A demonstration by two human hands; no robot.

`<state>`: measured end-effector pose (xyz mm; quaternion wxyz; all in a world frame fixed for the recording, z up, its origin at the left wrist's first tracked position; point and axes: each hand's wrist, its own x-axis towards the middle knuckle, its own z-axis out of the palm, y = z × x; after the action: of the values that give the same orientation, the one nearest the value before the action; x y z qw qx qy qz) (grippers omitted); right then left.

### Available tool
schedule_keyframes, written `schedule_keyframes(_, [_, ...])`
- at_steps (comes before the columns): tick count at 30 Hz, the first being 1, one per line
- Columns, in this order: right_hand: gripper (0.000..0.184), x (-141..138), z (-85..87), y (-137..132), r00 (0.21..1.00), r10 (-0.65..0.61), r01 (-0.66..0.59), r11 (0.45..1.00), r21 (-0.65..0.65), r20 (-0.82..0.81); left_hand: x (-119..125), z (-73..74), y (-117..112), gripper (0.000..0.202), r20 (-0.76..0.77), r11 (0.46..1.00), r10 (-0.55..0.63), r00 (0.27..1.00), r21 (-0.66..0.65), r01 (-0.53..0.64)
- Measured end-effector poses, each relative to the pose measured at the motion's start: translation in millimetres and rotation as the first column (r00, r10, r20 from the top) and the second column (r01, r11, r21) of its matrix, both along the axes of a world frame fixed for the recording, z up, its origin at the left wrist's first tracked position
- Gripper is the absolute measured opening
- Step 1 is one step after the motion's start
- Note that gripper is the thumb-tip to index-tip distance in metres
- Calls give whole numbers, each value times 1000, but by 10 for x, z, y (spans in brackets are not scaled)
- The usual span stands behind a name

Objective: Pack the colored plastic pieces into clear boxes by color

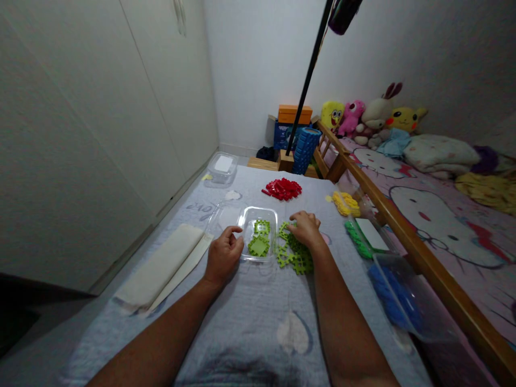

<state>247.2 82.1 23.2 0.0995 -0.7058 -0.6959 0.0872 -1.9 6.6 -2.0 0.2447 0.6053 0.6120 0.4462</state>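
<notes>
My left hand [224, 256] is curled at the left side of a clear plastic container [246, 214], its thumb and forefinger at the rim. Two light green notched plastic pieces [258, 246] lie inside this container. Just right of it, several more green notched pieces [300, 262] are spread in a loose pile on the cloth. Over the far part of that pile is my right hand [305, 228], palm down, with bent fingers and a gap between thumb and forefinger. No piece shows in its fingers, and it covers some of the pile.
Red pieces [283, 189] are heaped farther back. Along the right edge stand containers with yellow pieces [345, 204], green pieces [358, 239] and blue pieces [393, 293]. A folded cream cloth [165, 269] lies left; a clear box [222, 166] stands back left. A wooden bed rail [387, 209] borders the right.
</notes>
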Motion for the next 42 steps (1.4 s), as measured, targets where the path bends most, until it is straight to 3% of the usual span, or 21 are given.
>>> schedule_keyframes(5, [19,-78,-61,-7,997,-8,10,1000,-27,74,-16,29,-16,29,42,1000,-13,999,-28,14])
schedule_keyframes(10, [12,-41,-50,14,999,-37,37,999,4,-38,-16,62,-24,30,26,1000,4,1000,-31,-3])
schedule_keyframes(15, [8,38,-9,43,983,9,14,993,118,-185,5,94,-28,31,18,1000,13,1000,-11,-12])
schedule_keyframes(23, [8,120,57,84,933,144,-41,953,299,-331,18,20,22,29,-8,999,53,999,13,-53])
schedule_keyframes(28, [23,168,71,76,927,181,-110,969,221,-329,18,37,15,29,-6,999,40,999,10,-40])
schedule_keyframes(32, [21,156,70,49,947,253,-232,965,125,-197,29,64,4,28,2,999,31,1000,8,-31])
schedule_keyframes(35, [19,147,80,23,937,293,-283,956,76,-192,33,78,-1,28,-4,1000,25,1000,4,-25])
schedule_keyframes(42, [13,218,142,-2,930,149,-133,989,70,-335,21,50,9,28,-15,1000,17,1000,3,-17])
